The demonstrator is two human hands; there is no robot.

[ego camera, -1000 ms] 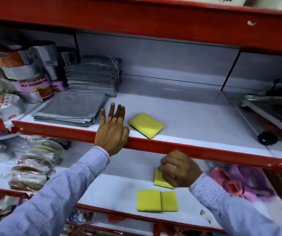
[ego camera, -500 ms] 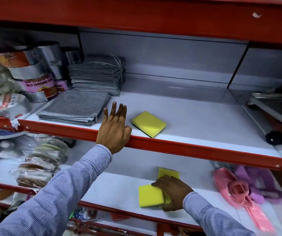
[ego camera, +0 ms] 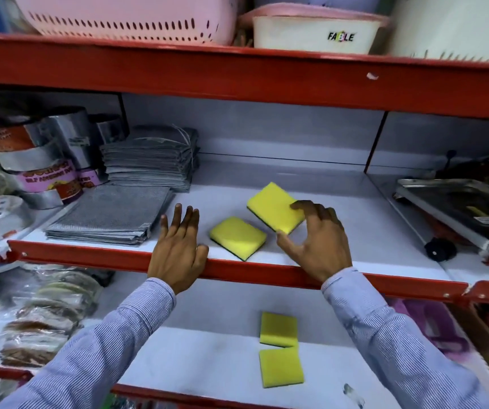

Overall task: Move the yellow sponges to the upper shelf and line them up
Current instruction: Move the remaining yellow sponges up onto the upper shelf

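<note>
One yellow sponge [ego camera: 238, 237] with a dark underside lies flat near the front of the upper shelf [ego camera: 340, 231]. Just right of it, my right hand [ego camera: 317, 240] grips a second yellow sponge [ego camera: 271, 206] between thumb and fingers, tilted, low over the shelf. My left hand [ego camera: 179, 249] rests on the shelf's red front lip [ego camera: 89, 256] with fingers spread and holds nothing. Two more yellow sponges [ego camera: 278, 329] [ego camera: 281, 368] lie on the lower shelf [ego camera: 202, 358], one behind the other and touching.
Grey cloth stacks [ego camera: 110, 215] and rolls of silver tape [ego camera: 45, 160] fill the upper shelf's left. A steel tray [ego camera: 458, 208] sits in the right bay. Packaged goods [ego camera: 39, 317] lie lower left, pink items [ego camera: 432, 329] lower right. Baskets [ego camera: 125, 16] stand above.
My right hand has risen from the lower shelf to the upper shelf with a yellow sponge in it. Two sponges are left below. My left hand has stayed on the red lip.
</note>
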